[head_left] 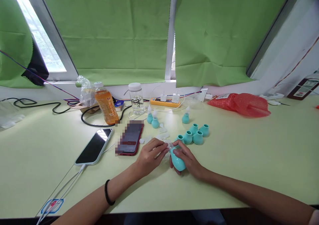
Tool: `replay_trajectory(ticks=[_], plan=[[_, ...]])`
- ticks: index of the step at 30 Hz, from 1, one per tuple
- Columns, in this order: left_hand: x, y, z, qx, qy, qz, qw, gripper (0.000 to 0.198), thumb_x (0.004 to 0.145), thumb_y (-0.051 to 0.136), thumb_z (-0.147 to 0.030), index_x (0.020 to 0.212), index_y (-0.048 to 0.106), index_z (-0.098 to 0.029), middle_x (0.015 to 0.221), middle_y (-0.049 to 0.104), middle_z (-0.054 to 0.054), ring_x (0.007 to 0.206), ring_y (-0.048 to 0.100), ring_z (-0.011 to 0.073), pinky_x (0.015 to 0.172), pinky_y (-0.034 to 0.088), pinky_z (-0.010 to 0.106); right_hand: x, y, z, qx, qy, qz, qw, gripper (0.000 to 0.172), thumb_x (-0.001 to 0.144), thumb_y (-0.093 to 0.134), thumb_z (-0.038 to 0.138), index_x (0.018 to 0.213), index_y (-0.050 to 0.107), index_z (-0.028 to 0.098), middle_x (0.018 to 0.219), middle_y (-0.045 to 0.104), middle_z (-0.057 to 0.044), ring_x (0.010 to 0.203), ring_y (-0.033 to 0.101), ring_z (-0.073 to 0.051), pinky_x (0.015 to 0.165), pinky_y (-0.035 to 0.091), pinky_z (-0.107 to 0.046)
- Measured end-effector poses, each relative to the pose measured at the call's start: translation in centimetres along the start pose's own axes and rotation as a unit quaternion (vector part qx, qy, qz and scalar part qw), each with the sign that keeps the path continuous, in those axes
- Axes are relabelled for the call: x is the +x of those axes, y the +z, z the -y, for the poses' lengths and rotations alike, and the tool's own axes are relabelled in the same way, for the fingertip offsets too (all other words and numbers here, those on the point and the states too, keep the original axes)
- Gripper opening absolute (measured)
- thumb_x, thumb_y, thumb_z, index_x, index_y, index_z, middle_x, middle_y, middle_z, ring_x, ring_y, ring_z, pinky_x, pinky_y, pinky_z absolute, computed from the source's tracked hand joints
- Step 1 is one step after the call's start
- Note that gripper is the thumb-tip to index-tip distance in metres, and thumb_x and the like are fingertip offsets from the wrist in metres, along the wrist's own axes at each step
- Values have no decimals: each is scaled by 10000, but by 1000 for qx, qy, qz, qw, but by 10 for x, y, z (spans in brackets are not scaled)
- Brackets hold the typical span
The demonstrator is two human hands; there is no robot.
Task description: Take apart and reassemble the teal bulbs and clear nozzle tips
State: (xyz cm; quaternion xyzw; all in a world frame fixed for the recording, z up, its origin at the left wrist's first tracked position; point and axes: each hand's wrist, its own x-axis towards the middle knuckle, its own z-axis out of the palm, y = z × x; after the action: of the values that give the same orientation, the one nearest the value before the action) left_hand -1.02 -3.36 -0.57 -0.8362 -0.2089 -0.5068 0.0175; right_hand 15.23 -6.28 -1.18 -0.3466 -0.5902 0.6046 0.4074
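Observation:
My right hand (pixel 187 159) is wrapped round a turquoise rubber bulb (pixel 178 162), tilted with its neck toward my left hand. The fingers of my left hand (pixel 152 153) pinch a small translucent plastic nozzle (pixel 169 145) at the bulb's neck; how deep it sits in the opening is hidden by my fingers. Just beyond my hands stand several open turquoise bulbs (pixel 198 137) without nozzles. Loose translucent nozzle pieces (pixel 161 135) lie behind my left hand. Farther back, a bulb with a clear tip (pixel 185 118) stands alone, and two more tipped bulbs (pixel 155 122) stand to its left.
Left of my hands lie a red-edged phone (pixel 131 138) and a white-edged phone (pixel 94 147) with cables. Behind them stand an orange drink bottle (pixel 107 105) and a clear jar (pixel 136 100). A yellow power strip (pixel 159 102) and a red plastic bag (pixel 239 104) lie along the back.

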Motion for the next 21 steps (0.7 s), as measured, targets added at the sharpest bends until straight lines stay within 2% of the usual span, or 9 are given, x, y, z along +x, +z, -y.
replay_trajectory(ticks=[4,6,13,17,21], plan=[[-4,-2,3,114,65,61,989,173,730,499,-55,875,541,-140,790,581,73,716,482,142,572,435,261,0,2,1,0,4,-8,1000,235,798,349,444,831,268,226,522,521,61,324,410,-75,336,317,-178],[-3,-3,2,136,81,69,985,171,727,497,-49,867,538,-138,772,581,68,716,471,148,569,431,263,-1,3,1,-4,3,-11,1000,234,799,352,440,833,268,225,521,519,61,326,403,-71,334,317,-175],[5,1,-4,-25,3,-7,1000,169,697,535,-34,831,526,-137,699,567,41,664,475,118,581,440,256,-2,1,0,-22,-22,-24,999,211,804,370,415,845,295,222,522,479,68,349,391,-64,347,327,-174],[4,3,-4,-27,-17,-18,999,200,708,530,-32,880,525,-134,710,565,51,671,474,124,570,434,261,-2,0,-1,-42,-30,-33,998,209,807,366,414,855,299,222,536,471,64,361,383,-63,348,320,-174],[3,3,0,8,10,-13,1000,180,719,529,-54,877,523,-139,718,558,51,669,463,126,564,435,261,-4,1,-2,-59,-25,-37,997,208,811,360,414,873,298,226,534,450,69,365,369,-62,356,317,-178]])
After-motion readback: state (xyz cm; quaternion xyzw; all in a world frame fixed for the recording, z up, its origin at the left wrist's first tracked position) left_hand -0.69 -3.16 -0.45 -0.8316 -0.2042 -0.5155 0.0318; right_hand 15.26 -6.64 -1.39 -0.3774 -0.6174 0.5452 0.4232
